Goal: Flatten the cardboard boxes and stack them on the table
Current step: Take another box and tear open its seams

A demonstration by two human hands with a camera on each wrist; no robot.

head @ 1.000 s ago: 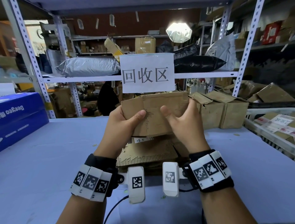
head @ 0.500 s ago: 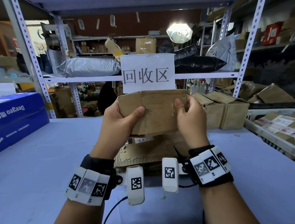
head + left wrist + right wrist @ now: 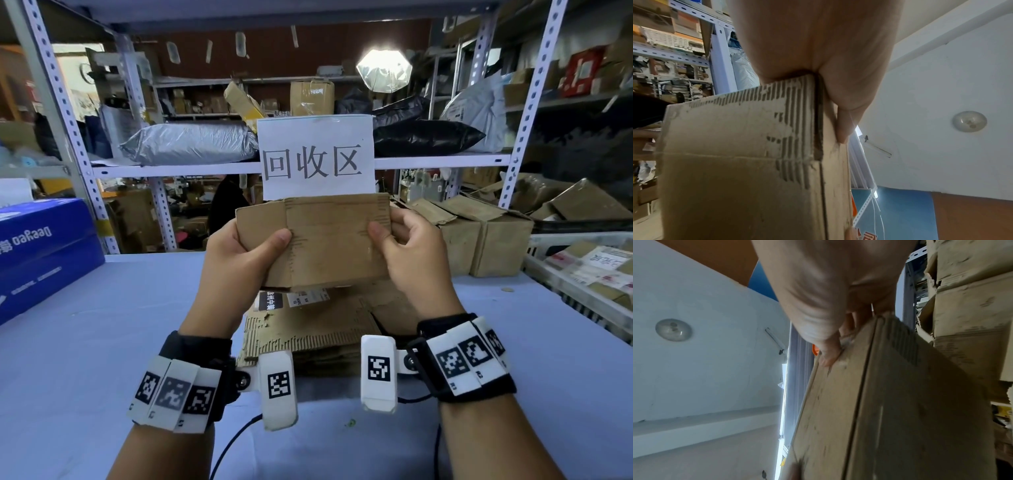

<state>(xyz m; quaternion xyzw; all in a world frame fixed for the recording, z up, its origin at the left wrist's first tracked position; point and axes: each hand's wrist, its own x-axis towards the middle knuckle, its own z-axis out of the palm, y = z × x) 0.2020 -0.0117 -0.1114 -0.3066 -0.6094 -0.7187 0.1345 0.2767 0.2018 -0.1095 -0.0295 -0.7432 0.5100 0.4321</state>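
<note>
Both hands, left [image 3: 236,263] and right [image 3: 414,260], pinch our flattened box [image 3: 325,240] by its short ends, long axis crosswise, directly above the stack [image 3: 308,329] at the table [image 3: 102,342] centre.

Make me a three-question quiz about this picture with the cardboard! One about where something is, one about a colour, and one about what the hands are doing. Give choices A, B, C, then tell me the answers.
1. Where is the pile of flattened cardboard?
A. On the table, under the raised piece
B. On the top shelf
C. Inside the white crate

2. What colour is the big box at the table's left edge?
A. Red
B. Blue
C. Green

3. What are the two hands doing with the cardboard piece?
A. Both lie flat on the table
B. Only one touches it
C. Each grips one end and holds it up

Answers:
1. A, the pile lies on the table just below the held piece.
2. B, its sides are blue with white lettering.
3. C, the left hand grips the left end and the right hand pinches the right end, above the pile.
</note>
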